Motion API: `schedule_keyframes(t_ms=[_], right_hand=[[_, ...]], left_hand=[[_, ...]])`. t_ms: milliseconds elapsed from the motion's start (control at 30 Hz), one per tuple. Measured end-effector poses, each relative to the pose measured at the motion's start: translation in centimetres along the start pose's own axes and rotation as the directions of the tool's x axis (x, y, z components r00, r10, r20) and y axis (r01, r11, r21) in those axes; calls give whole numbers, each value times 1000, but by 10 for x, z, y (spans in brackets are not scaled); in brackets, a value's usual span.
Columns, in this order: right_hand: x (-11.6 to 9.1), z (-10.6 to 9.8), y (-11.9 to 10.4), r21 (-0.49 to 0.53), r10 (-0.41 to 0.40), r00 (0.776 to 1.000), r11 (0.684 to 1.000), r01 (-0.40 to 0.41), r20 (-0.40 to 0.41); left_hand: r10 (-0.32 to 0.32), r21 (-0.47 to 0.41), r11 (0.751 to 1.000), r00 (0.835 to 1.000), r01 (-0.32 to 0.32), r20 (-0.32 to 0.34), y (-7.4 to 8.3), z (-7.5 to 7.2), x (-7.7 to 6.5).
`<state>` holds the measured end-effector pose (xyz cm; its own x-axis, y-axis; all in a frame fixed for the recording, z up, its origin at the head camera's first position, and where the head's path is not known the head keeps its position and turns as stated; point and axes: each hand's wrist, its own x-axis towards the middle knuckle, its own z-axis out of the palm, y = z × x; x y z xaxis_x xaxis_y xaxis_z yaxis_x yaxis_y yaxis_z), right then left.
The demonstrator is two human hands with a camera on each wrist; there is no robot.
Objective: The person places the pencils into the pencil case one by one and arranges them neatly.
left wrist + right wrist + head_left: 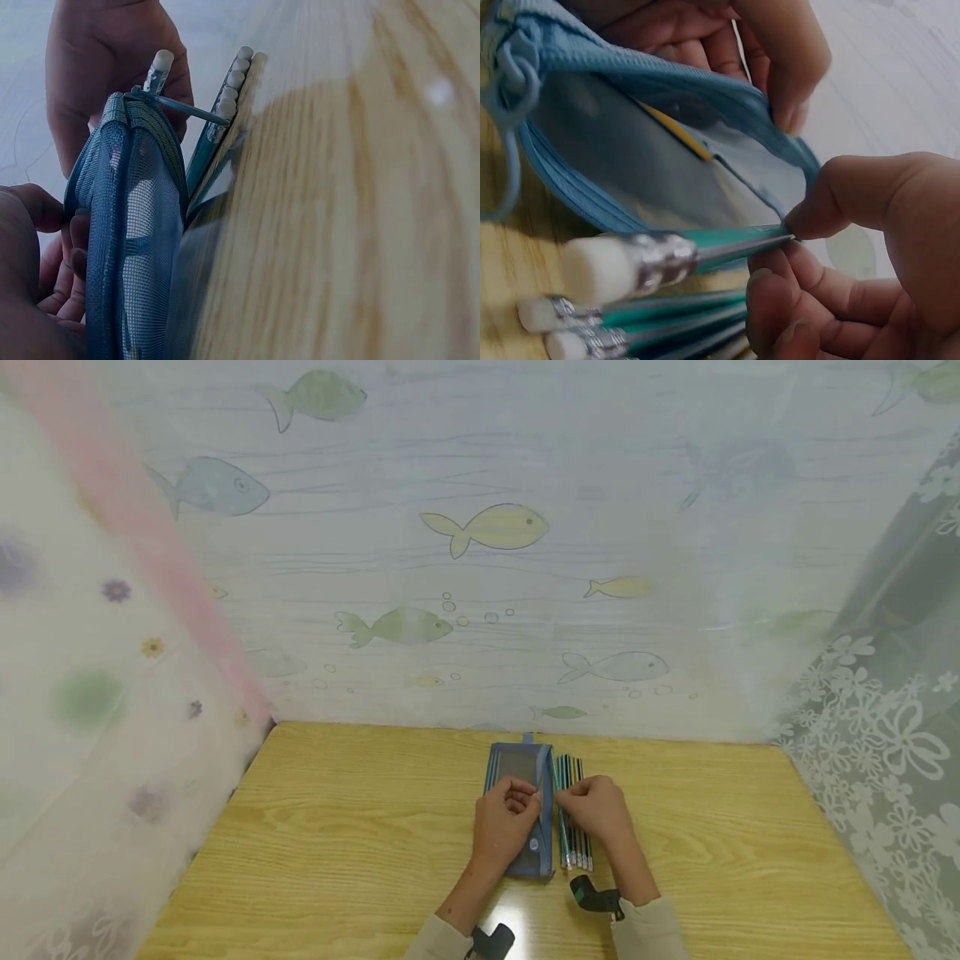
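And here's the soft blue mesh pouch w/ a zip edge (pixel 520 764), lying lengthwise on the pale wood-grain table (pixel 337 827), its unzipped side facing R. L hand (pixel 501 831) is on it: that grip has thumb & fingertips pinching the zip lip, and the mouth gapes, prob. because the lip would sag shut if nobody held it up.

Over to the R hand (pixel 600 803): thumb & finger pinch one slim teal-and-silver pencil w/ a white eraser (pixel 739 249), right at the mouth's edge. Grip sits well along the barrel, away from the eraser, presumably for better control of the far end. Tip's hidden, so can't tell if any of it is inside. Eraser end sticks out, nearer the person.

Thru the mouth, a slim yellow-and-dark stick (pixel 679 131) shows; can't ID it for sure.

Just R of the pouch: a tight row of slim striped pencils w/ white erasers (pixel 577 853), side by side, erasers all at the person's end. Neat lineup; looks laid alongside for a short reach. Blue zip pull (pixel 517 75) hangs at the pouch's near end, out of the fingers' way.

Further out, black wrist cams (pixel 594 896) below both hands, and a pale fish-print sheet (pixel 480 460) behind the table.
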<state>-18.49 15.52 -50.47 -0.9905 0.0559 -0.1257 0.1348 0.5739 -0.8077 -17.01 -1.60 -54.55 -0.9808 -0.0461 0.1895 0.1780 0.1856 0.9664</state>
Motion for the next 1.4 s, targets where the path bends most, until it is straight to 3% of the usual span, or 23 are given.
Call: schedule_keyframes(t_ms=[833, 1400], right_hand=[[0, 18, -7, 174, 72, 996, 983, -62, -53], [2, 19, -3, 159, 57, 997, 986, -49, -45]], left_hand=[[11, 0, 1000, 1000, -11, -19, -2, 1, 0], [29, -26, 999, 999, -30, -13, -4, 1, 1]])
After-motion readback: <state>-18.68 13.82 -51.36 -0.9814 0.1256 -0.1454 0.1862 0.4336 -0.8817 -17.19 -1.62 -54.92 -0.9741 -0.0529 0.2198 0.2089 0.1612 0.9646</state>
